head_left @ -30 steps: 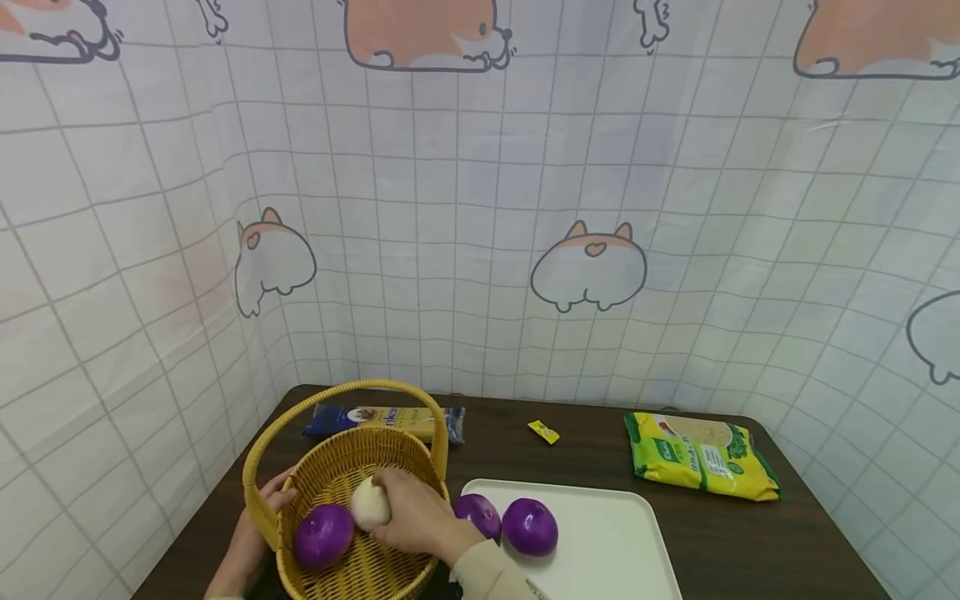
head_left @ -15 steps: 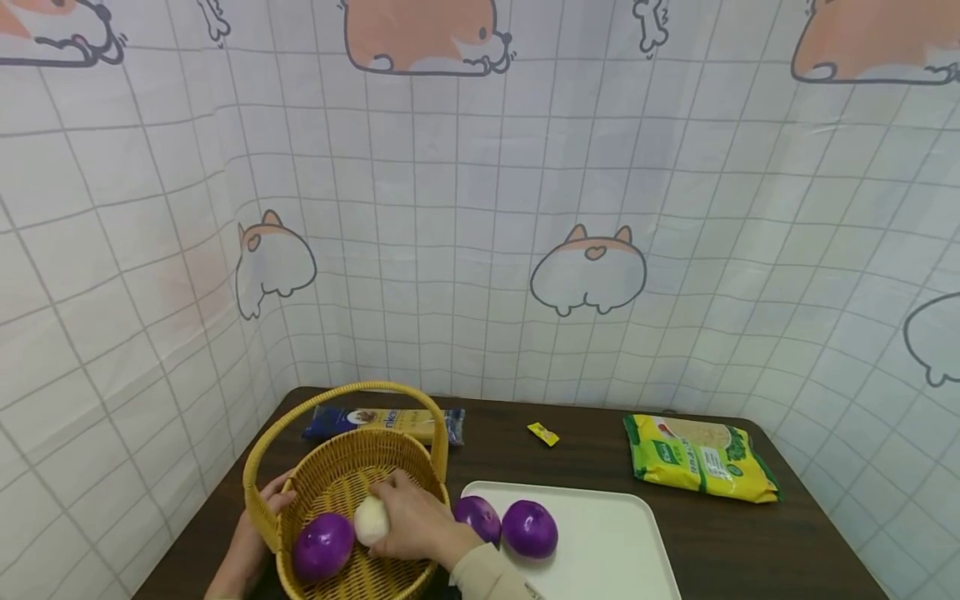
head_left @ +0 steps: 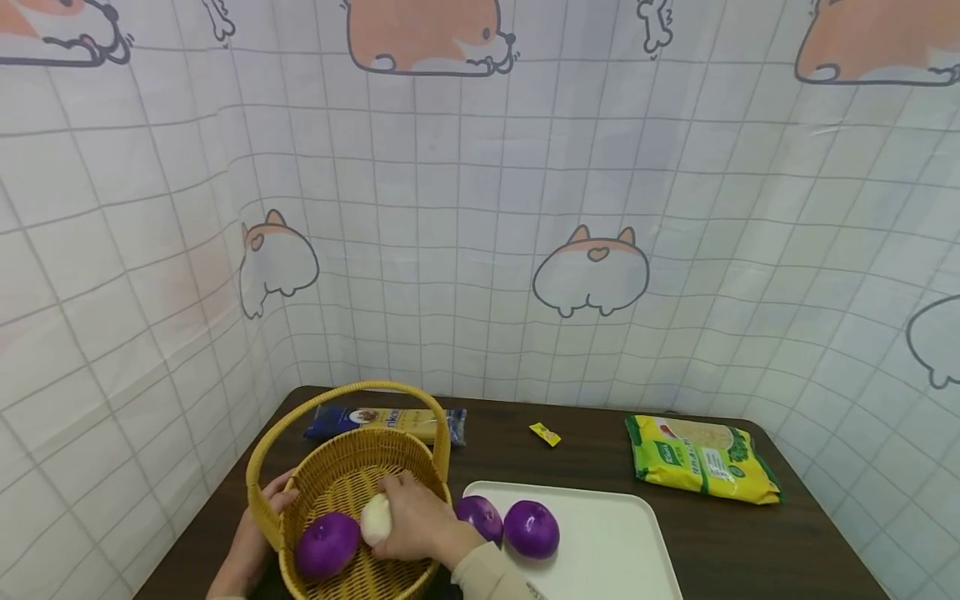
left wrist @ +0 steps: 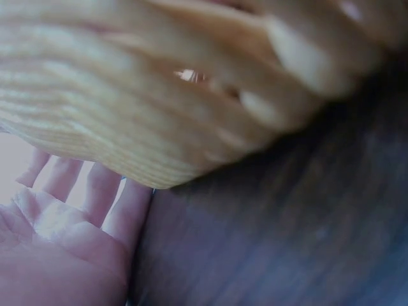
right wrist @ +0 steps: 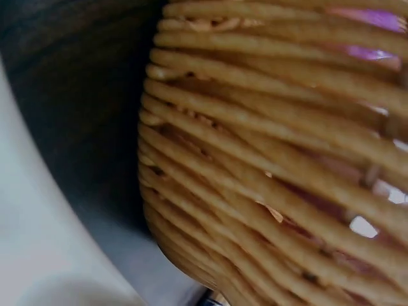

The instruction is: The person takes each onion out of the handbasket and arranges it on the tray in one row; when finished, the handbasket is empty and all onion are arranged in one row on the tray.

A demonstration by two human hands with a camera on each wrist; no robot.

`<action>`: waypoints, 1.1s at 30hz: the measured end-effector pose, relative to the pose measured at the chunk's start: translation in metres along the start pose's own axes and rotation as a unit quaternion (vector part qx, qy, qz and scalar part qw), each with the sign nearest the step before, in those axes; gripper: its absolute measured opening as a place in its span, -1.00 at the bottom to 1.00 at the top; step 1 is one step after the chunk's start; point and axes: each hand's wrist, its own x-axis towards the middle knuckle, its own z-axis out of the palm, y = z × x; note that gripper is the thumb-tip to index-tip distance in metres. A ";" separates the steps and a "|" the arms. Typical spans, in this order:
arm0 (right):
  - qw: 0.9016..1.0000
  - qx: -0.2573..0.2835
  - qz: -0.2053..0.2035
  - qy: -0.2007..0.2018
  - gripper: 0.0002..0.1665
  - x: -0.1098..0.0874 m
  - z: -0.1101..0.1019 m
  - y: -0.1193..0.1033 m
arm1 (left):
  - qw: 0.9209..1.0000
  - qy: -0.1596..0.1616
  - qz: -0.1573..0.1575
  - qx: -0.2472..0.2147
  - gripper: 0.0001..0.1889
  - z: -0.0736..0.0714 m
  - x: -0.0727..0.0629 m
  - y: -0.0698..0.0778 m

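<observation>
In the head view a yellow woven basket (head_left: 360, 575) with a tall arched handle stands at the table's left side. My right hand (head_left: 420, 521) reaches into it, fingers and thumb round a white onion (head_left: 377, 521). A purple onion (head_left: 327, 546) lies in the basket left of the white one. My left hand (head_left: 273, 500) touches the basket's left rim from outside. In the left wrist view the same hand's fingers (left wrist: 99, 191) run straight up behind the woven wall (left wrist: 127, 95). The right wrist view has only the basket's outer side (right wrist: 255, 159), hiding the right fingers.
A white tray (head_left: 600, 533) right of the basket bears two purple onions (head_left: 531, 529). Behind the basket lies a blue-and-yellow packet (head_left: 405, 419). A small yellow sachet (head_left: 545, 434) and a yellow-green bag (head_left: 701, 458) lie farther right on the dark table (head_left: 795, 533). A patterned curtain (head_left: 450, 208) hangs behind.
My right hand has moved slightly down and right inside the basket with the white onion. The purple onion in the basket has shifted a little. The left hand stays at the rim.
</observation>
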 end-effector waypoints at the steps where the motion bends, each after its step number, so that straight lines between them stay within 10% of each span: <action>1: 1.000 0.011 0.002 0.001 -0.09 0.000 -0.001 0.000 | 1.000 0.000 0.000 0.000 -0.41 0.000 0.000 0.000; 22: 0.981 0.147 -0.021 0.123 -0.17 -0.050 -0.026 0.012 | 1.000 0.000 0.005 0.004 -0.41 0.000 0.004 -0.002; 33: 0.974 0.189 -0.027 0.119 -0.17 -0.084 -0.038 0.026 | 1.000 0.007 0.003 0.004 -0.41 -0.002 0.004 -0.008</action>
